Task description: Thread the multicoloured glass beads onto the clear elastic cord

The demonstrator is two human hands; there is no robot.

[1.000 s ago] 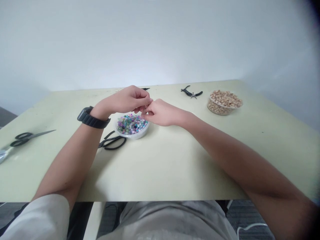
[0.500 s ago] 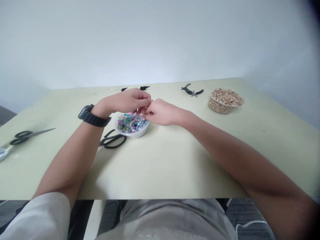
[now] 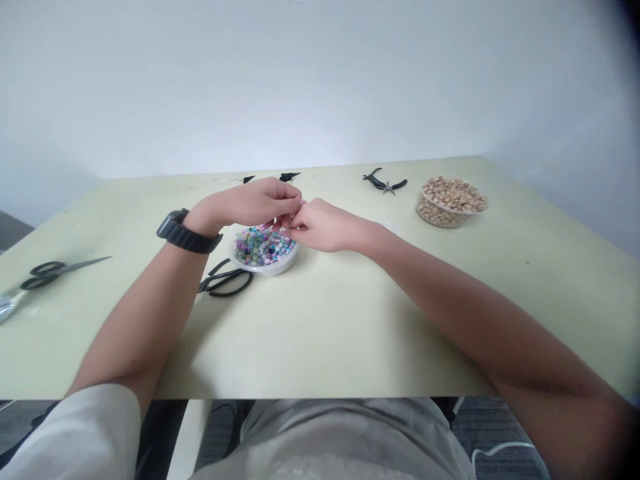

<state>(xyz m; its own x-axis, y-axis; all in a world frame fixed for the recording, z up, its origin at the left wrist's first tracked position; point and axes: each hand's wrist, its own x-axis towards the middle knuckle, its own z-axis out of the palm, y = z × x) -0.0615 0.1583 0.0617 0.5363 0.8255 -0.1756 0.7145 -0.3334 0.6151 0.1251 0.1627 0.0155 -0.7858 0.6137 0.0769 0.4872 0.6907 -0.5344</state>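
Two bare hands meet over the near half of the table (image 3: 320, 333), their fingertips together above the far side of a white bowl (image 3: 270, 269) of mixed beads (image 3: 260, 248). The left hand (image 3: 255, 201) has its thumb and fingers drawn into a close pinch; the right hand (image 3: 325, 225) is curled, palm down, its thumb folded in against the bent fingers. Whatever lies between those fingertips is too small and too covered for me to tell. The beads, green, purple, pink, blue and clear, fill the bowl, partly hidden by the hands at its far rim. A black watch (image 3: 187, 233) sits on the left wrist. Black-handled snips (image 3: 230, 291) lie just beside the bowl, partly behind the left forearm, and a pair of scissors (image 3: 55, 272) lies well to the left. Toward the back are small pliers (image 3: 385, 181) with dark handles, near a clear tub (image 3: 443, 218) heaped with pale tan pieces (image 3: 455, 193).
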